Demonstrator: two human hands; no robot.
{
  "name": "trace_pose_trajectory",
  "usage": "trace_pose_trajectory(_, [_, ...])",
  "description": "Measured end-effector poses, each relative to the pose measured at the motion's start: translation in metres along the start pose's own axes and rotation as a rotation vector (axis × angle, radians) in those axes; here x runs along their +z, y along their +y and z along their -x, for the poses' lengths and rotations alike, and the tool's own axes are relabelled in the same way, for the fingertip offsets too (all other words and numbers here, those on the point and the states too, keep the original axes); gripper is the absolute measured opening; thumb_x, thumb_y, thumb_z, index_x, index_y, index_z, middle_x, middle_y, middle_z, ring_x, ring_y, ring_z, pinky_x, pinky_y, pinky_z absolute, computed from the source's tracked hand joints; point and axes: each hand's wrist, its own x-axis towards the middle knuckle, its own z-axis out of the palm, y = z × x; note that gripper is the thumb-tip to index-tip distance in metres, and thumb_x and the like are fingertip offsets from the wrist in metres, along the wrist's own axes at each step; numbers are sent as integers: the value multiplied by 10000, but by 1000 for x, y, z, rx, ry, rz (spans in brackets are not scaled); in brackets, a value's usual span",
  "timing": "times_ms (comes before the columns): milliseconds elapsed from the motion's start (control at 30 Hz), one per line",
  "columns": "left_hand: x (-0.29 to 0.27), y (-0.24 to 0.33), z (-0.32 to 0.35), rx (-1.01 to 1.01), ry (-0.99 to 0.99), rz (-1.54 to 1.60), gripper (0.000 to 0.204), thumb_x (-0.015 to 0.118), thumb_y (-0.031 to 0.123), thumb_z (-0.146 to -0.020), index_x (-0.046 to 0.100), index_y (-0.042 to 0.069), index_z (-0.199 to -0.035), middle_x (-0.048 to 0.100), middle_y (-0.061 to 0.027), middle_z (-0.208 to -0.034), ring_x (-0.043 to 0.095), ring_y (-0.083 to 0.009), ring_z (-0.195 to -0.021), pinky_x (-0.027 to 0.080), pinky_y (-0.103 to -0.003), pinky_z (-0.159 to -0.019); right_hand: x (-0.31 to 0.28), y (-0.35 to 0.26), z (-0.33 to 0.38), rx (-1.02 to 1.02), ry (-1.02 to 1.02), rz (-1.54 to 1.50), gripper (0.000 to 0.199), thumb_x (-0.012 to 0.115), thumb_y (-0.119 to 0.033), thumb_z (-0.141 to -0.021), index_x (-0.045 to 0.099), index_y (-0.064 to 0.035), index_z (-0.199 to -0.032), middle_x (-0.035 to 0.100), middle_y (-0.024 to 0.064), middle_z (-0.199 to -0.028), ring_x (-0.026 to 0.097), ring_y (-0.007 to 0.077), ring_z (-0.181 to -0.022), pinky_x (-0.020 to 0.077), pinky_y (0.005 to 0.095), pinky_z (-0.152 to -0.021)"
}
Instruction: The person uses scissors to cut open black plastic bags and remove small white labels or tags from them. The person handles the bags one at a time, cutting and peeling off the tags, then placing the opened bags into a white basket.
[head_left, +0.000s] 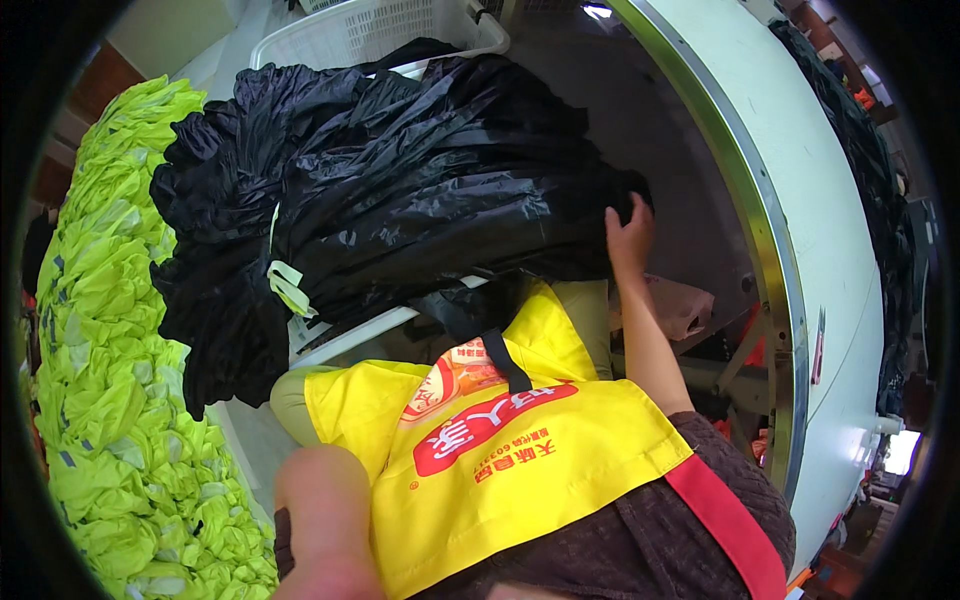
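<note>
A large pile of black fabric (430, 170), shiny and wrinkled, lies across in front of me. Around its left part runs a pale tie strip with a loose light-green end (289, 285). My right hand (630, 238) is at the right end of the pile, thumb and forefinger spread against the cloth; the other fingers are partly hidden. At the lower left my left arm is bent, and its hand is out of the picture. A yellow printed apron (540, 480) with a red strap covers my lap.
Bright yellow-green garments (110, 350) are heaped along the left. Behind the black fabric stands a white plastic basket (370, 35). To the right curves a white tabletop (800, 200) with a metal edge, with more black material (850, 150) beyond it. A pale bag (680, 305) sits beneath the table.
</note>
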Motion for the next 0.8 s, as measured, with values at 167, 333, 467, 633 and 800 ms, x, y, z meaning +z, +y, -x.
trace_pose_trajectory(167, [-3, 9, 42, -163, -119, 104, 155, 615, 77, -761, 561, 103, -904, 544, 5, -894, 526, -116, -792, 443, -259, -637, 36, 68, -16, 628, -177, -373, 586, 675, -272, -775, 419, 19, -1214, 542, 165, -1091, 549, 232, -956, 453, 328, -774])
trace_pose_trajectory(333, [-30, -50, 125, -544, -947, -748, 111, 614, 80, -716, 593, 53, -821, 582, -78, -734, 572, -231, -667, 470, -308, -606, -9, 66, 33, 746, -418, -464, 509, 660, -235, -793, 419, -10, -1179, 532, 115, -1009, 552, 192, -796, 470, 290, -559])
trace_pose_trajectory(467, [-87, -117, 234, -924, -750, -969, 262, 657, 163, -751, 591, 33, -967, 599, -125, -988, 554, -284, -952, 439, -368, -818, -47, 98, 94, 752, -656, -406, 613, 610, -276, -827, 313, -1, -1288, 482, 149, -1157, 535, 235, -944, 439, 341, -763])
trace_pose_trajectory(633, [-139, -115, 329, -1196, -1151, -1076, 300, 652, 261, -765, 620, 44, -970, 606, -108, -1012, 532, -261, -1027, 313, -461, -973, -165, 4, 100, 338, -658, -559, 482, 592, -164, -839, 424, 41, -1241, 537, 195, -1167, 571, 262, -1002, 462, 317, -847])
trace_pose_trajectory(800, [-144, -91, 326, -1045, -1024, -934, 138, 642, 148, -764, 591, 42, -835, 582, -102, -795, 564, -280, -793, 434, -376, -721, -321, -71, 44, -356, 197, 41, 272, 553, -121, -863, 565, 19, -1096, 599, 151, -1080, 588, 218, -955, 485, 332, -806])
